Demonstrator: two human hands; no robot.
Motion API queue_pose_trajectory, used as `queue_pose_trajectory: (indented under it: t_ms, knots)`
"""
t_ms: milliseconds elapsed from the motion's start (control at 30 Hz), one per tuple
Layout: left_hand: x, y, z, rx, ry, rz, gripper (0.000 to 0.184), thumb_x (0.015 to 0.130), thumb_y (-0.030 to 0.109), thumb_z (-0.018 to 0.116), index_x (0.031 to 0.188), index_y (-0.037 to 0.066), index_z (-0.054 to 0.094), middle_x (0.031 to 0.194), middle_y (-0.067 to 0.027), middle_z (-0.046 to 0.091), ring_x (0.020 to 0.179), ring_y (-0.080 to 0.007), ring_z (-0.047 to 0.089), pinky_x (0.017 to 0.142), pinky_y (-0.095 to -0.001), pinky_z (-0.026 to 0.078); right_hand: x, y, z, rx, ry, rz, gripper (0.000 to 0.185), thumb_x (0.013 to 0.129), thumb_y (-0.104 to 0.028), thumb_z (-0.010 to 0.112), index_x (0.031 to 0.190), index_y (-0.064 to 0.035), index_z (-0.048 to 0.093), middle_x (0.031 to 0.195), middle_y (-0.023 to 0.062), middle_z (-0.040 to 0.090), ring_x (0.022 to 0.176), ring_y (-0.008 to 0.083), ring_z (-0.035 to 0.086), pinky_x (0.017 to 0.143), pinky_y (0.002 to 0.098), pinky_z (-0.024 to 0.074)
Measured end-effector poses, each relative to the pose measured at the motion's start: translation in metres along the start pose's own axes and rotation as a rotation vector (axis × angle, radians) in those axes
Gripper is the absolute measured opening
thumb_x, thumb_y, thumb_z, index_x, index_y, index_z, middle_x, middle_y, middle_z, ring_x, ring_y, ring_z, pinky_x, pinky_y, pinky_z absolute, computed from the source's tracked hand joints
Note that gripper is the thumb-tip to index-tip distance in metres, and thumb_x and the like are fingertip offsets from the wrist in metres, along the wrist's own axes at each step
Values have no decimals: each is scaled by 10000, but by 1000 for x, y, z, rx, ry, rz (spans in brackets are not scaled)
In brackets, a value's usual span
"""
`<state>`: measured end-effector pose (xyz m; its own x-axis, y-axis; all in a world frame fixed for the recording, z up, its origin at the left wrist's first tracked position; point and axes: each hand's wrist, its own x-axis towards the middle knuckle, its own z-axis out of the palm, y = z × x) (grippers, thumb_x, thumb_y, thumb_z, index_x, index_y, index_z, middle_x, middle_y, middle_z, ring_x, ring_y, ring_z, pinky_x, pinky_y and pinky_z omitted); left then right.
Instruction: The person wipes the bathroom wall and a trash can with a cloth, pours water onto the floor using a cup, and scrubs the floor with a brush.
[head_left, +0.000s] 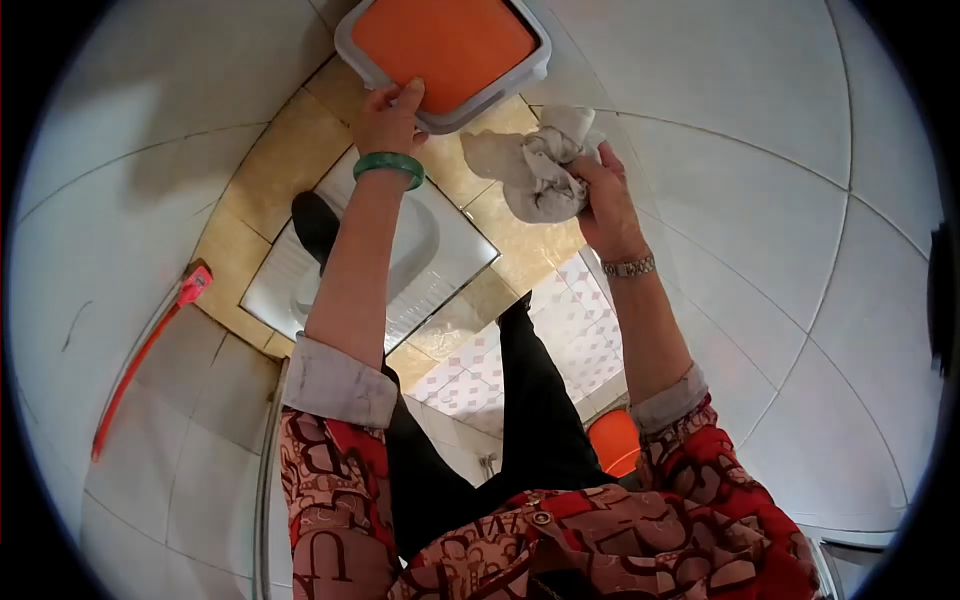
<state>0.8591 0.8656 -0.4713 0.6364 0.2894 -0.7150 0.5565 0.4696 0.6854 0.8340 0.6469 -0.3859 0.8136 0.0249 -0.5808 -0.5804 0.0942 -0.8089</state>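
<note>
My left hand (388, 122), with a green bangle at its wrist, grips the near rim of a bin with an orange lid (440, 45) and a grey frame; the thumb lies on the orange surface. In my right hand (606, 205), which has a watch at the wrist, is a crumpled greyish-white cloth (545, 170). The cloth hangs bunched just to the lower right of the bin, apart from it.
A squat toilet (415, 240) is set in the yellow-tiled floor (235, 240) below my left arm. A red-handled brush (140, 365) stands by the left wall. An orange bucket (614, 443) is near my leg. White tiled walls rise on both sides.
</note>
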Motion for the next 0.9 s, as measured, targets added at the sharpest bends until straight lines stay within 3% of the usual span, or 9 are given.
queue_pose_trajectory:
  t_ms: [100, 167, 267, 433, 600, 667, 733, 800, 900]
  knots:
    - [-11, 4, 6, 0, 101, 3, 430, 708, 228, 711, 1030, 71, 474, 972, -82, 545, 759, -227, 585, 645, -381, 531, -2, -33, 14, 165, 69, 1, 328, 750, 47, 493, 1074, 11, 464, 977, 125, 570, 873, 205, 570, 765, 300, 478]
    - [-23, 7, 6, -200, 319, -18, 382, 725, 104, 672, 1027, 97, 438, 801, -51, 531, 644, -155, 518, 451, -294, 421, -1, -57, 28, 141, 30, -102, 317, 749, 47, 490, 1064, 7, 479, 974, 125, 575, 865, 209, 576, 765, 298, 480]
    - [-14, -16, -8, -123, 69, 86, 439, 731, 51, 656, 1076, 102, 388, 774, -79, 541, 597, -160, 516, 453, -283, 424, 21, -72, 53, -81, -59, -328, 342, 748, 23, 500, 1087, -17, 473, 974, 107, 579, 846, 198, 587, 739, 298, 483]
    - [3, -28, -12, -140, 86, 90, 409, 749, 33, 641, 1073, 90, 397, 784, -99, 550, 587, -162, 524, 463, -270, 433, 43, -18, 81, -1032, 92, -784, 451, 651, -6, 524, 1096, -68, 481, 1025, 116, 563, 913, 239, 563, 780, 318, 449]
    - [2, -27, -12, -131, 75, 132, 490, 761, 56, 637, 1183, 62, 387, 825, -115, 561, 620, -175, 550, 494, -285, 472, -16, 35, 49, -873, -200, -429, 469, 652, 1, 509, 1117, -42, 462, 1030, 128, 547, 960, 225, 534, 822, 304, 431]
    - [5, -25, -18, -102, 48, 108, 487, 763, 60, 634, 1181, 55, 384, 841, -117, 559, 619, -169, 549, 493, -283, 470, -19, 43, 34, -433, -9, -227, 429, 669, -3, 501, 1096, -21, 474, 999, 91, 555, 905, 172, 538, 789, 281, 441]
    - [4, -25, -19, -66, 15, 75, 484, 765, 63, 631, 1179, 48, 380, 856, -119, 557, 617, -164, 548, 491, -280, 469, 6, 24, 25, -522, 195, -344, 347, 696, 19, 489, 1041, -11, 488, 889, 48, 572, 790, 129, 538, 700, 261, 459]
    - [4, -24, -19, -107, -54, 92, 497, 765, 69, 629, 1187, 47, 366, 857, -116, 551, 596, -152, 537, 482, -273, 458, 47, 24, 16, -145, 188, -391, 231, 716, -21, 488, 947, 0, 482, 825, 38, 563, 690, 97, 500, 584, 271, 437]
    - [0, -26, -14, -117, 11, 107, 512, 765, 66, 625, 1197, 52, 351, 820, -102, 547, 573, -142, 519, 473, -267, 441, 100, 31, 21, -510, 308, -357, 120, 712, -37, 539, 828, -11, 527, 821, 101, 589, 680, 170, 550, 567, 278, 432]
